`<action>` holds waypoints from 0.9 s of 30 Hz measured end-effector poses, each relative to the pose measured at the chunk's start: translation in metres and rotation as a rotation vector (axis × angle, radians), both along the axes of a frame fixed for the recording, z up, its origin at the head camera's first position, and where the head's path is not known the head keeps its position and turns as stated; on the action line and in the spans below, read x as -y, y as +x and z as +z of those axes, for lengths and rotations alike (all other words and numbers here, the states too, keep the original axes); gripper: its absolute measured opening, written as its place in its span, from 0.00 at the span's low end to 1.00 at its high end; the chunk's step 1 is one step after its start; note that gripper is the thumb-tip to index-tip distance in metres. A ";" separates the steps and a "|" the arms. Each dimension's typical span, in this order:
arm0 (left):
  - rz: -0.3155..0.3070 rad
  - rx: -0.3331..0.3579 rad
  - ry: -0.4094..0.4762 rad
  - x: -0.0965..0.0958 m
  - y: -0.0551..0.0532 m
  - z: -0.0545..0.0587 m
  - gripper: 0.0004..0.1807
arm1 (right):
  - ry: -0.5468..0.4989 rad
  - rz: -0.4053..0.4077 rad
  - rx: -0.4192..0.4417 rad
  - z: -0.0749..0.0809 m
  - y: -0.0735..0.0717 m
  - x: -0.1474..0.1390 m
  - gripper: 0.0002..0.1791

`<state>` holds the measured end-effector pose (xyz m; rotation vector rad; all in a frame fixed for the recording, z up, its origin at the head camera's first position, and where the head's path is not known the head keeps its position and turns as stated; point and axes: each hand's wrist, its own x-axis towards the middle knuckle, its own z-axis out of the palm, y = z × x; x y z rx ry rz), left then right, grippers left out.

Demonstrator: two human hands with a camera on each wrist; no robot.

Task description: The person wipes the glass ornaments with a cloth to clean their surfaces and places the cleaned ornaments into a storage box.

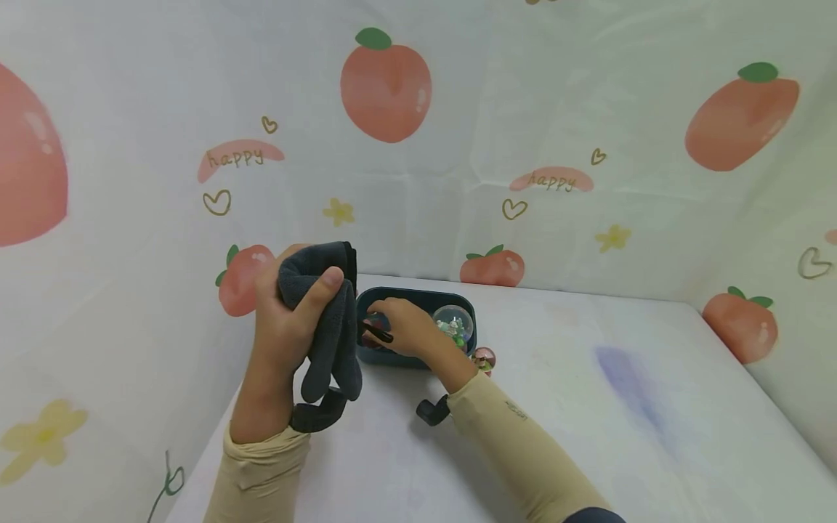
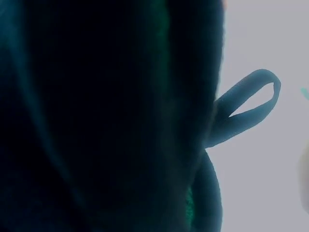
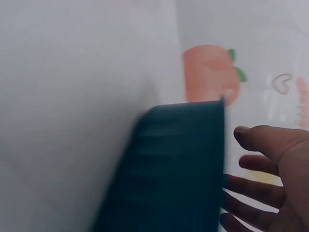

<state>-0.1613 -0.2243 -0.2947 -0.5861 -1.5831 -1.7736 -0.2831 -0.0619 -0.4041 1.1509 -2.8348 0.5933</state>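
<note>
My left hand (image 1: 280, 312) grips a folded dark grey towel (image 1: 335, 334), thumb pressed across its front. The towel fills most of the left wrist view, where its hanging loop (image 2: 248, 108) sticks out at the right. Over the dark teal bin (image 1: 418, 293) reaches my right hand (image 1: 408, 327), its fingers loosely bent and apart with nothing between them. In the right wrist view its fingertips stand right at the rim of the bin (image 3: 178, 159). A clear ball with small green and white figures (image 1: 453, 327) sits in the bin's right end; a reddish ball, partly hidden, lies at its left.
A pinkish ball (image 1: 484, 358) lies on the white table (image 1: 556, 407) just outside the bin's right front corner. Behind the table hangs a white cloth (image 1: 458, 211) printed with fruit; more of it runs along the left side.
</note>
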 end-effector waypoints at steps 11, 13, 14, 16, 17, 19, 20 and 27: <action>-0.038 -0.012 0.008 -0.003 -0.002 -0.001 0.11 | -0.273 0.101 -0.039 0.040 0.023 -0.054 0.18; -0.040 -0.003 0.006 -0.003 -0.002 -0.001 0.11 | -0.353 0.127 -0.049 0.042 0.026 -0.070 0.17; -0.041 0.000 0.003 -0.003 -0.002 -0.002 0.11 | -0.397 0.141 -0.053 0.042 0.028 -0.077 0.16; -0.044 0.008 -0.001 -0.004 -0.002 -0.002 0.11 | -0.486 0.169 -0.067 0.042 0.030 -0.092 0.16; -0.043 0.012 -0.005 -0.005 -0.003 -0.002 0.11 | -0.520 0.173 -0.077 0.041 0.032 -0.100 0.15; -0.037 0.019 -0.013 -0.005 -0.003 -0.003 0.11 | -0.567 0.160 -0.085 0.039 0.035 -0.115 0.15; -0.036 0.024 -0.016 -0.006 -0.003 -0.003 0.11 | -0.585 0.149 -0.086 0.037 0.036 -0.122 0.15; -0.021 0.063 -0.032 -0.009 -0.003 -0.006 0.11 | -0.592 -0.005 -0.017 0.020 0.042 -0.166 0.18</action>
